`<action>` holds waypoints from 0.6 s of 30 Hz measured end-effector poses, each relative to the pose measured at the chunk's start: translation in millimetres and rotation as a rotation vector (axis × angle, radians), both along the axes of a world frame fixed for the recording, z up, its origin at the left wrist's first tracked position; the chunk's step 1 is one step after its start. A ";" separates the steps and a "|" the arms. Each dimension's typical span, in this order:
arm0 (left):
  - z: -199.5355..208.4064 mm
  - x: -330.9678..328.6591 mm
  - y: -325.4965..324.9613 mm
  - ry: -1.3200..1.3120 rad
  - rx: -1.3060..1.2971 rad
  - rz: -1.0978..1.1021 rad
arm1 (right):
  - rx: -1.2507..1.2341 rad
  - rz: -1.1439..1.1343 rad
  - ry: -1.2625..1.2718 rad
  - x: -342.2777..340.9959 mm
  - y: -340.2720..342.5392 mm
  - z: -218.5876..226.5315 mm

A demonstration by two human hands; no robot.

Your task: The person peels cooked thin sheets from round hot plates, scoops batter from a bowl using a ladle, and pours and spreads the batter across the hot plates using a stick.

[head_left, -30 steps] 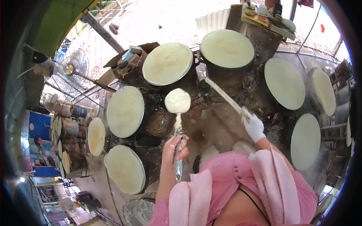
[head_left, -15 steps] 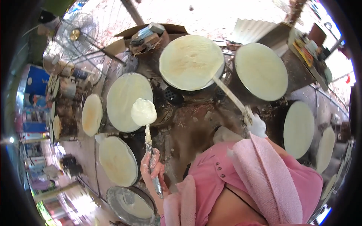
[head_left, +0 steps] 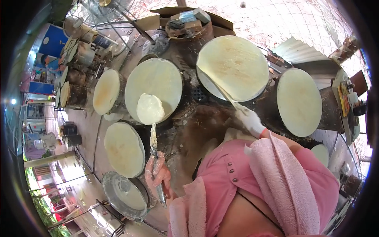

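My left hand [head_left: 158, 172], bare and smeared with batter, is closed around a ladle [head_left: 153, 136]. The ladle's round bowl is covered with thick pale batter [head_left: 150, 109] and hangs over the near part of the left round griddle, which bears a thin pale sheet [head_left: 156, 79]. A white glove covers my right hand [head_left: 249, 119], closed on the end of a long flat wooden stick [head_left: 225, 94]. The stick slants up and left, lying along the lower left rim of the large middle griddle, where a thin, lightly browned crepe [head_left: 237, 63] is spread.
More crepes on griddles stand around me: one at far left [head_left: 106, 92], one at near left [head_left: 124, 149], one at right [head_left: 299, 102]. A metal basin [head_left: 112, 187] with batter sits at lower left. Boxes [head_left: 193, 23] and a fan [head_left: 104, 10] are at the back.
My view has turned, shifting the far griddles rightward. The stick has gone from the middle griddle's lower right edge to its lower left. The ladle stays over the left griddle.
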State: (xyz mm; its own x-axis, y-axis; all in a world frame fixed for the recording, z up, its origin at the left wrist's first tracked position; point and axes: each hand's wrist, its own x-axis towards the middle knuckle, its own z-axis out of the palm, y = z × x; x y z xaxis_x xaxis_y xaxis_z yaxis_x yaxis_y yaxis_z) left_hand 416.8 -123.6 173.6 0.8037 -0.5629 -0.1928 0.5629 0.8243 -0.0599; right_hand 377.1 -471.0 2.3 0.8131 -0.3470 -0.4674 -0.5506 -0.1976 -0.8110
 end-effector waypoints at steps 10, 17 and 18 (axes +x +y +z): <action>0.6 4.2 34.4 0.182 0.368 0.300 | -0.835 0.302 -0.067 167.9 47.5 -6.2; 0.9 -9.9 49.4 0.184 0.187 0.328 | -0.805 0.389 -0.014 179.4 -26.5 52.4; -0.4 -10.6 52.2 0.136 0.170 0.284 | -0.818 0.344 -0.113 177.3 -62.5 48.0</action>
State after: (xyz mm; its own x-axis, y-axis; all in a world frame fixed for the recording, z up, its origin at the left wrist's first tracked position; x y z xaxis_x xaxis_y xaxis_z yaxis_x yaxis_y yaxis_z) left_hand 406.2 -71.5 173.2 0.8840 -0.2717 -0.3805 0.3066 0.9513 0.0331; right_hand 554.4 -533.5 50.3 0.9598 -0.2651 -0.0921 -0.2798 -0.8774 -0.3897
